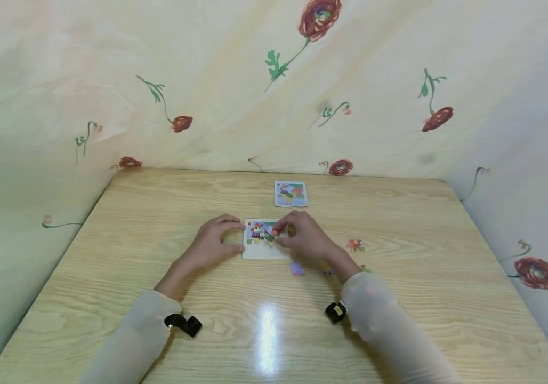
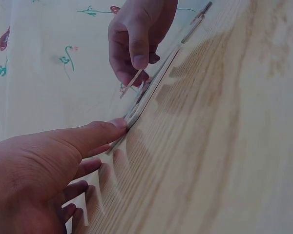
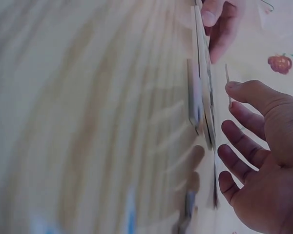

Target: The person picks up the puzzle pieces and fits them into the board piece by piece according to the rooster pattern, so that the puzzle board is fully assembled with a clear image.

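Note:
A white-framed jigsaw board [image 1: 266, 255] lies on the table, with a partly assembled rooster picture in its upper part. My left hand [image 1: 210, 242] is at its left edge, thumb and a fingertip touching the frame a little apart, the other fingers spread loosely. Above the board's right side, my right hand [image 1: 306, 234] pinches a jigsaw piece [image 1: 276, 232] between thumb and index finger. Edge-on in the right wrist view, that thin piece [image 3: 228, 83] is apart from the board, while the remaining fingers are loosely bent. The right hand hides part of the board.
Loose jigsaw pieces lie right of the board: a lilac one [image 1: 297, 269], an orange-and-green one [image 1: 355, 245], and others partly covered by the right arm. A square rooster picture card [image 1: 290, 193] lies behind the board. Flowered cloth [image 1: 226, 106] hangs at the table's back edge.

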Available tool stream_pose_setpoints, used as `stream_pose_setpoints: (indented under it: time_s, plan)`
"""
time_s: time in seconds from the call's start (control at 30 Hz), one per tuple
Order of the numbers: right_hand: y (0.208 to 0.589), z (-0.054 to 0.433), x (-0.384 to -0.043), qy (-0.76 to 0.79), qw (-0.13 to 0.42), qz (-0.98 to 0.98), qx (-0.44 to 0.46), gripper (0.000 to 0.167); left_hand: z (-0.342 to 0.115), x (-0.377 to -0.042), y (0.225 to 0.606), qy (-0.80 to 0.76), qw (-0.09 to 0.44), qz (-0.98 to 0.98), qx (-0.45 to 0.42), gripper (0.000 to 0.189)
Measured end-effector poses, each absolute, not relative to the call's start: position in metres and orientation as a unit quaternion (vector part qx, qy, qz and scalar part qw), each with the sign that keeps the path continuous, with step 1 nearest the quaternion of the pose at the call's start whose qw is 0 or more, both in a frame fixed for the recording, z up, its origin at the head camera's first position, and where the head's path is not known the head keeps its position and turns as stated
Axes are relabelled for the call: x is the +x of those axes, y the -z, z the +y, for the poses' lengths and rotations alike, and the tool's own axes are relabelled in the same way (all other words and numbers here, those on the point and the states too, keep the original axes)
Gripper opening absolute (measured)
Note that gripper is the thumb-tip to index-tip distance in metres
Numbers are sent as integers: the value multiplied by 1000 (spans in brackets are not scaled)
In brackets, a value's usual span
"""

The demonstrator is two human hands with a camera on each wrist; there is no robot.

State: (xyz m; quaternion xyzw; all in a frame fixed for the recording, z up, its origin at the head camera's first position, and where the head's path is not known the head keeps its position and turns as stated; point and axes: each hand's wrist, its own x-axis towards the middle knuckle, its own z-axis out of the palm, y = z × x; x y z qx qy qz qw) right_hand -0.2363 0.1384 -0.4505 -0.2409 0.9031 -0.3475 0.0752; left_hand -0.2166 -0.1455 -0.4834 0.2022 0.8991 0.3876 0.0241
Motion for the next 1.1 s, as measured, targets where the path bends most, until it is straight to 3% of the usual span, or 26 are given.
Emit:
stream_pose_setpoints:
  time_s: [0.47, 1.1]
  plan:
    - [453, 127, -237, 310, 50, 912, -264, 22, -144, -216, 481, -386, 26, 900, 200, 49]
    - [455, 124, -238, 298, 64, 921, -241, 25, -146, -218, 483, -382, 25, 903, 196, 49]
